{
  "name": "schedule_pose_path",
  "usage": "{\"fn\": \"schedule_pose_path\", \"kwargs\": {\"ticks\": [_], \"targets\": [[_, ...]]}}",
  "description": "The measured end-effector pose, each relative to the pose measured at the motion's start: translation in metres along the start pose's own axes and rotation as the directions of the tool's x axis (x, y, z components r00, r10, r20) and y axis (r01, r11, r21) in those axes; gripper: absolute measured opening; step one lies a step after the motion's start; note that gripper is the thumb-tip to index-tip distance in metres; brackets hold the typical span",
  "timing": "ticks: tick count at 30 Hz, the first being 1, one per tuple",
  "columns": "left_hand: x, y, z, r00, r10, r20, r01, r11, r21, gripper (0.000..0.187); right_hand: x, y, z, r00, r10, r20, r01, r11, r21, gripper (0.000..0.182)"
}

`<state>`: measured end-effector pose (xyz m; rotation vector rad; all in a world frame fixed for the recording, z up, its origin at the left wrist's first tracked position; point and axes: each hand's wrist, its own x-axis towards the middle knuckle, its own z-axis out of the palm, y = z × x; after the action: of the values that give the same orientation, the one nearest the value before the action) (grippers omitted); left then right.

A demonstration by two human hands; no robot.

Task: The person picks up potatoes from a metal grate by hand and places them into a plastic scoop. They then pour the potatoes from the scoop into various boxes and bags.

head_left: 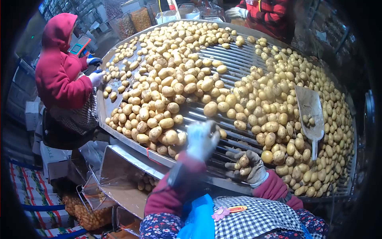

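Observation:
My left hand (201, 140), in a pale work glove, is smeared by motion over the slatted sorting table, close to the near heap of potatoes (155, 129). Whether it holds anything I cannot tell. My right hand (254, 167), in a dirty grey glove, is cupped palm up with fingers curled round a few small potatoes (243, 165). It is low over the metal bars (238, 142) near the table's front edge. Loose potatoes cover much of the surface on both sides of my hands.
A scoop (308, 109) with a few potatoes lies on the right-hand heap. A person in a red hood (63, 79) works at the left rim, another in checked red (274, 16) opposite. Cardboard boxes (119, 175) and net bags of potatoes (93, 215) stand below the table at left.

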<state>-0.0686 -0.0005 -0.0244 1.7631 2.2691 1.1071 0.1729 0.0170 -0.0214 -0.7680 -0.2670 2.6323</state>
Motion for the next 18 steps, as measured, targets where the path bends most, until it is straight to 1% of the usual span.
{"fn": "schedule_pose_path", "kwargs": {"ticks": [1, 2, 3, 4, 5, 6, 7, 8, 9, 10, 11, 13, 14, 15, 16, 17, 18], "targets": [[-0.018, 0.014, -0.001, 0.992, 0.068, -0.104, -0.073, 0.996, -0.053, 0.03, 0.001, -0.005, 0.011, 0.997, 0.044, 0.062, -0.048, 0.997, 0.067, 0.037], [-0.028, 0.034, -0.014, 0.991, 0.056, -0.125, -0.079, 0.98, -0.184, 0.02, 0.007, -0.003, -0.008, 0.99, 0.054, 0.132, -0.072, 0.988, 0.134, 0.038], [-0.036, 0.044, -0.022, 0.983, 0.088, -0.16, -0.127, 0.958, -0.256, 0.023, 0.014, -0.001, -0.027, 0.977, 0.059, 0.204, -0.1, 0.975, 0.198, 0.039], [-0.042, 0.051, -0.029, 0.982, 0.105, -0.156, -0.146, 0.948, -0.282, 0.027, 0.013, -0.001, 0.005, 0.999, 0.029, 0.044, -0.034, 0.994, 0.107, 0.045], [-0.048, 0.056, -0.032, 0.98, 0.124, -0.155, -0.167, 0.937, -0.307, 0.031, 0.019, 0.0, 0.006, 0.987, 0.077, 0.142, -0.103, 0.977, 0.187, 0.052], [-0.052, 0.053, -0.033, 0.988, 0.156, 0.005, -0.147, 0.938, -0.313, 0.039, 0.019, 0.001, 0.014, 0.985, 0.056, 0.164, -0.077, 0.989, 0.127, 0.052], [-0.056, 0.052, -0.036, 0.988, 0.155, 0.009, -0.145, 0.938, -0.315, 0.039, 0.017, 0.002, 0.021, 0.982, 0.036, 0.186, -0.05, 0.996, 0.068, 0.052], [-0.059, 0.053, -0.04, 0.984, 0.176, 0.033, -0.163, 0.957, -0.241, 0.041, 0.019, 0.002, 0.015, 0.983, 0.032, 0.182, -0.046, 0.996, 0.074, 0.052], [-0.058, 0.053, -0.048, 0.978, 0.201, 0.063, -0.188, 0.968, -0.166, 0.043, 0.024, 0.002, 0.003, 0.965, 0.079, 0.25, -0.107, 0.989, 0.1, 0.054], [-0.056, 0.048, -0.057, 0.966, 0.224, 0.126, -0.196, 0.96, -0.202, 0.043, 0.026, 0.002, -0.001, 0.941, 0.115, 0.32, -0.162, 0.979, 0.125, 0.055], [-0.052, 0.046, -0.071, 0.966, 0.207, 0.155, -0.191, 0.975, -0.115, 0.05, 0.026, 0.001, -0.003, 0.943, 0.091, 0.319, -0.141, 0.98, 0.138, 0.055], [-0.042, 0.023, -0.084, 0.997, 0.077, 0.014, -0.076, 0.997, -0.023, 0.062, 0.027, -0.003, 0.0, 0.864, 0.091, 0.495, -0.204, 0.962, 0.179, 0.055], [-0.033, 0.003, -0.082, 0.994, 0.099, -0.041, -0.091, 0.981, 0.174, 0.07, 0.028, -0.004, -0.001, 0.861, 0.094, 0.5, -0.247, 0.936, 0.251, 0.051], [-0.021, -0.017, -0.078, 0.987, 0.131, -0.094, -0.088, 0.926, 0.366, 0.077, 0.028, -0.003, -0.007, 0.863, 0.074, 0.5, -0.235, 0.935, 0.265, 0.051], [-0.004, -0.028, -0.079, 0.998, 0.052, 0.027, -0.059, 0.891, 0.449, 0.083, 0.029, 0.0, -0.016, 0.895, 0.062, 0.442, -0.172, 0.962, 0.213, 0.05], [0.016, -0.038, -0.078, 0.99, -0.037, 0.137, -0.042, 0.845, 0.532, 0.089, 0.03, 0.001, -0.021, 0.923, 0.046, 0.382, -0.112, 0.982, 0.154, 0.049], [0.035, -0.055, -0.065, 0.968, -0.164, 0.19, 0.015, 0.792, 0.61, 0.094, 0.031, 0.002, -0.023, 0.919, 0.06, 0.389, -0.135, 0.976, 0.17, 0.05]]}}
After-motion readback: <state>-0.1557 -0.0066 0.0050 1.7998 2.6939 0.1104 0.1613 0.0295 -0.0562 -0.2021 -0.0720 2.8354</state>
